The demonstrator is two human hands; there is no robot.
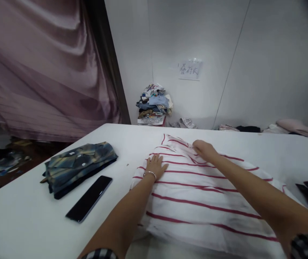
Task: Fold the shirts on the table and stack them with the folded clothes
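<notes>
The left grip (156,166), a bare hand with a bracelet (150,174) at the wrist, is laid flat and fully open, palm down, on the left part of the white shirt with red stripes (197,196); nothing is held by it. The right grip (205,149) is set on the far part of the same shirt, fingers bent onto a raised crease; whether cloth is pinched there cannot be told. The shirt is spread on the white tabletop (21,219) directly before the person, its far end drawn narrower and its cloth rumpled. The work is judged to be at an early-to-middle stage: the garment is laid out and pressed under both hands, but no compact fold is achieved. To the left, one plaid shirt (79,162) is found already folded, with a dark phone (89,198) just beside it. A heap of clothes (154,104) is noted against the far wall.
</notes>
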